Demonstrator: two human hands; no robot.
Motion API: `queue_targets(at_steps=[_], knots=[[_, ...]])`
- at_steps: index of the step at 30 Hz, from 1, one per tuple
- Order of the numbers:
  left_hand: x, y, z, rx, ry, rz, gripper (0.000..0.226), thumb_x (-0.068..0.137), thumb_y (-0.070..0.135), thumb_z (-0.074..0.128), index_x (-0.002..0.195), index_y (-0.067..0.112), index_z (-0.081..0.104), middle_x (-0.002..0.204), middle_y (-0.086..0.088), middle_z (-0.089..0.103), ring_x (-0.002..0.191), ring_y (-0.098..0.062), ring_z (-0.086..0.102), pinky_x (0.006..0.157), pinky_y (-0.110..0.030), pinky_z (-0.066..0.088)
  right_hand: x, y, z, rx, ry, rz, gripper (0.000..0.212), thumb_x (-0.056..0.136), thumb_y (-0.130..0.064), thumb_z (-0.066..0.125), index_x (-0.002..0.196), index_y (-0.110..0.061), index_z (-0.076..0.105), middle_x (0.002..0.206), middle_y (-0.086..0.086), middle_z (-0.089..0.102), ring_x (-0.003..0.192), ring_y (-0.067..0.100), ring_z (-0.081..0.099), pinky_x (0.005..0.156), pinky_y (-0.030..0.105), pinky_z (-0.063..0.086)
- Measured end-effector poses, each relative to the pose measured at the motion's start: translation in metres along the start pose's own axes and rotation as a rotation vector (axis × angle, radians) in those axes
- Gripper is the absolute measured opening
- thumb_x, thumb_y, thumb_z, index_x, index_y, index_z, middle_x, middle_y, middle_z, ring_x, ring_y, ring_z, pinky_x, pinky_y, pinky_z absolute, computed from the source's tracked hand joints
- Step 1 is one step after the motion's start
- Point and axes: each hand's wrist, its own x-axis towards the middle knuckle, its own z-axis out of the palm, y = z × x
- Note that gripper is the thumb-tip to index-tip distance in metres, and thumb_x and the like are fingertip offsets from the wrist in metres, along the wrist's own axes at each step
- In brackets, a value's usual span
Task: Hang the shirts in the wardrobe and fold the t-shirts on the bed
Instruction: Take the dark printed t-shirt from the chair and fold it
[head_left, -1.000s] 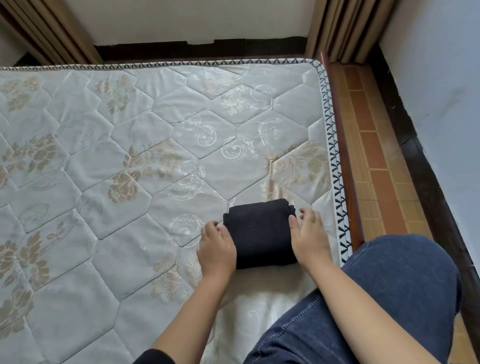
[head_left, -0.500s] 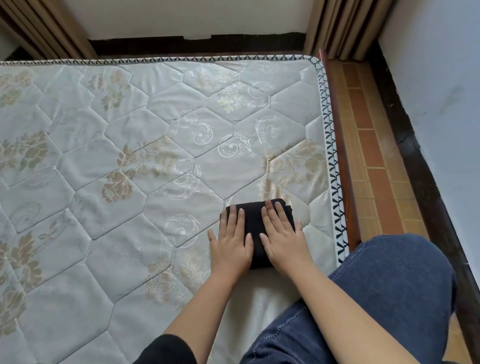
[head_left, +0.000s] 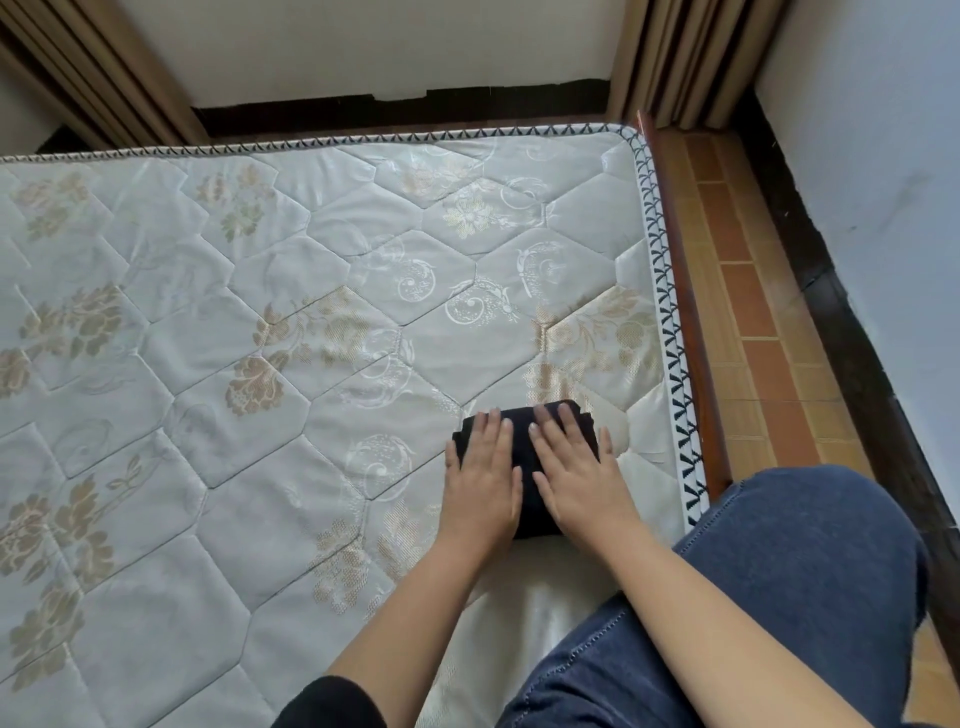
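My left hand (head_left: 483, 480) and right hand (head_left: 576, 475) press flat, fingers straight, largely covering the folded black t-shirt (head_left: 525, 457) near the mattress (head_left: 260, 312) right edge.

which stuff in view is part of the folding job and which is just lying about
Part of the job: folded black t-shirt; left hand and right hand, both pressing flat on it; mattress under it.
Just there: curtains; tiled floor; wooden bed frame.
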Motion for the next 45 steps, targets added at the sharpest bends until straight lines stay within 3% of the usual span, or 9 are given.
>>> queue_targets(at_steps=[4,7,10,15,22,27,34,37,45], knots=[[0.001,0.001,0.016,0.095,-0.165,0.007,0.055,0.084,0.039,0.033,0.123,0.014,0.063,0.132,-0.004,0.058,0.118,-0.019,0.058,0.077,-0.051,0.053,-0.003,-0.001,-0.004,-0.003,-0.113,0.116,0.058,0.087,-0.040,0.032,0.133,-0.013,0.053,0.145,0.003,0.043,0.134,0.030,0.038,0.087,0.060,0.047],[0.001,0.002,0.011,0.136,-0.180,-0.027,0.071,0.084,0.045,0.013,0.142,0.014,0.041,0.153,-0.002,0.029,0.137,-0.019,0.036,0.096,-0.058,0.040,-0.006,0.005,-0.004,0.047,-0.204,0.222,0.061,0.101,-0.043,0.020,0.151,-0.020,-0.006,0.159,0.005,-0.010,0.146,0.028,-0.003,0.113,0.054,0.014],[0.009,-0.001,0.006,0.111,-0.217,-0.015,0.073,0.085,0.054,-0.008,0.151,0.023,-0.005,0.157,0.007,-0.014,0.145,-0.010,-0.009,0.114,-0.051,0.004,-0.014,0.010,-0.008,0.275,-0.251,0.373,0.063,0.100,-0.046,0.020,0.150,-0.022,-0.009,0.159,0.009,-0.003,0.146,0.024,-0.005,0.115,0.044,0.008],[0.024,-0.002,-0.007,0.127,-0.209,-0.073,0.064,0.099,0.051,0.021,0.151,0.019,0.000,0.159,0.003,-0.001,0.145,-0.013,-0.002,0.113,-0.051,0.005,-0.016,0.017,-0.017,0.282,-0.036,0.505,0.046,0.099,-0.043,0.031,0.124,-0.009,0.050,0.126,0.011,0.045,0.118,0.026,0.041,0.096,0.037,0.036],[0.033,0.004,-0.012,0.221,-0.134,-0.132,0.055,0.098,0.052,0.026,0.133,0.011,0.036,0.140,-0.007,0.036,0.127,-0.026,0.033,0.098,-0.041,0.032,-0.023,0.021,-0.020,0.409,-0.364,0.628,0.074,0.095,-0.061,0.013,0.112,-0.006,0.059,0.106,0.013,0.065,0.097,0.029,0.061,0.083,0.035,0.047],[0.024,0.000,-0.014,0.273,-0.198,-0.230,0.060,0.097,0.057,0.022,0.126,0.010,0.044,0.129,-0.008,0.046,0.118,-0.027,0.043,0.092,-0.038,0.037,-0.020,0.031,-0.013,0.912,-0.302,0.749,0.049,0.088,-0.063,0.043,0.086,-0.014,0.047,0.085,0.003,0.055,0.079,0.023,0.056,0.075,0.035,0.051],[0.011,-0.021,-0.007,-0.441,-0.404,-0.471,0.058,0.089,0.065,0.038,0.104,0.010,0.051,0.102,-0.005,0.060,0.091,-0.022,0.056,0.075,-0.032,0.041,-0.023,0.024,-0.013,1.512,-0.296,0.795,0.043,0.076,-0.026,0.077,0.112,-0.010,0.059,0.104,0.005,0.069,0.095,0.019,0.065,0.086,0.038,0.054],[0.005,-0.015,-0.005,-0.747,-0.397,-0.524,0.046,0.088,0.059,0.049,0.088,0.013,0.053,0.093,-0.005,0.059,0.080,-0.019,0.053,0.071,-0.031,0.042,-0.025,0.021,-0.022,1.616,-0.270,0.797,0.033,0.079,-0.015,0.074,0.108,-0.008,0.061,0.101,0.008,0.069,0.088,0.018,0.066,0.071,0.027,0.054],[0.005,0.030,-0.030,-1.250,-0.498,-0.558,0.046,0.083,0.049,0.064,0.116,0.018,0.057,0.108,-0.003,0.069,0.096,-0.019,0.066,0.073,-0.031,0.054,-0.039,0.047,-0.060,1.816,-0.097,0.830,0.030,0.081,-0.018,0.069,0.108,-0.006,0.062,0.095,0.011,0.071,0.083,0.021,0.067,0.068,0.028,0.054]])
